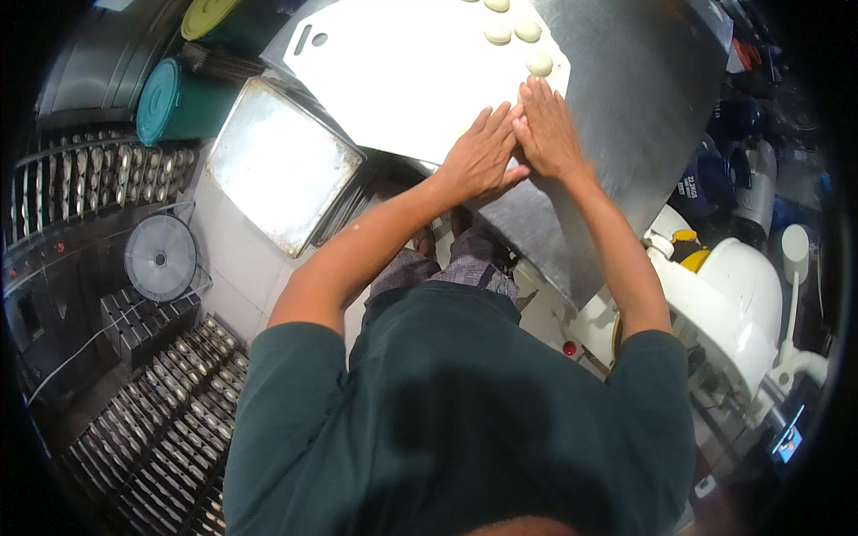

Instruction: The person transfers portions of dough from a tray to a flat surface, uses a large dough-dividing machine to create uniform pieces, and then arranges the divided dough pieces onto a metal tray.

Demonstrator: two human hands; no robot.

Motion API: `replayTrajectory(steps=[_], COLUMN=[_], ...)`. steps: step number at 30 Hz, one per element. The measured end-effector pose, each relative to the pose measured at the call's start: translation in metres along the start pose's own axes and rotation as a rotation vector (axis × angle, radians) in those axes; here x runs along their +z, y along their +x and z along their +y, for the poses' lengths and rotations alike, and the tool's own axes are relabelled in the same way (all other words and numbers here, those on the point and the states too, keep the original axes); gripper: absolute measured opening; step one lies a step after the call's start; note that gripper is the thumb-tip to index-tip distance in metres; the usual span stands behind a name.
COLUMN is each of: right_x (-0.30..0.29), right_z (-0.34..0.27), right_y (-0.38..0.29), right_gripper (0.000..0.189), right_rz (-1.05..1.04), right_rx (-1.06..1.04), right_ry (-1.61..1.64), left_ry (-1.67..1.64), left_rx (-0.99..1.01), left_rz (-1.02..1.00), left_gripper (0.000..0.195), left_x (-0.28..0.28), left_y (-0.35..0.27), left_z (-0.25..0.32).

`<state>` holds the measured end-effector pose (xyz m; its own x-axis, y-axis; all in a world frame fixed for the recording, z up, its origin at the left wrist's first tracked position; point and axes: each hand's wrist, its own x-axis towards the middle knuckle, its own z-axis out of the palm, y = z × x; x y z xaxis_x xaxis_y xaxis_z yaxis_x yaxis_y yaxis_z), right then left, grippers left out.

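Observation:
My left hand (484, 151) and my right hand (548, 130) lie flat, palms down, side by side over the right front edge of a white cutting board (402, 80). Their fingers point away from me, and the fingertips meet or nearly meet. Whatever is beneath the palms is hidden. Just past my right fingertips sits a round pale dough ball (539, 63). Beyond it are more dough balls (498, 32) along the board's right side. The board rests on a stainless steel table (630, 87), which extends to the right.
Left of the table stands a stack of metal baking trays (281, 161). Further left are a teal-lidded bin (159, 102), a fan (161, 258) and racks of filled trays (167, 415). A white machine (724, 301), perhaps a mixer, stands close on my right.

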<state>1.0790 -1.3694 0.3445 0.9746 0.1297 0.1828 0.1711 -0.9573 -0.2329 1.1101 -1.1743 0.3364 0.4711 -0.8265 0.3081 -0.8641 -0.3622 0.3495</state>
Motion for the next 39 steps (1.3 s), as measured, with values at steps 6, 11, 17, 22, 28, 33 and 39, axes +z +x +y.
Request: replayTrajectory(steps=[6, 11, 17, 22, 28, 33, 39], right_x=[-0.022, -0.013, -0.009, -0.014, -0.026, -0.019, -0.026], right_z=[0.009, 0.05, 0.055, 0.093, 0.099, 0.128, 0.131], right_y=[0.012, 0.052, 0.053, 0.135, 0.184, 0.149, 0.125], right_gripper=[0.091, 0.085, 0.077, 0.041, 0.031, 0.035, 0.038], right_rz=[-0.233, -0.122, -0.281, 0.196, -0.271, -0.239, -0.224], right_rx=[0.078, 0.029, 0.021, 0.07, 0.281, 0.507, 0.588], right_ry=[0.185, 0.065, 0.036, 0.344, 0.481, 0.996, 1.088], left_ry=[-0.086, -0.041, 0.113, -0.002, 0.453, -0.276, -1.013], left_rx=[-0.072, -0.16, -0.073, -0.184, -0.451, -0.613, -0.827], left_rz=[-0.124, 0.157, 0.082, 0.029, 0.424, -0.015, 0.092], left_gripper=[0.079, 0.067, 0.064, 0.052, 0.058, 0.037, 0.033], left_x=[-0.014, -0.02, 0.007, -0.004, 0.021, 0.004, 0.001], left_y=[0.003, 0.086, 0.122, 0.142, 0.186, 0.223, 0.18], left_z=[0.005, -0.057, -0.114, -0.118, -0.25, -0.278, -0.262])
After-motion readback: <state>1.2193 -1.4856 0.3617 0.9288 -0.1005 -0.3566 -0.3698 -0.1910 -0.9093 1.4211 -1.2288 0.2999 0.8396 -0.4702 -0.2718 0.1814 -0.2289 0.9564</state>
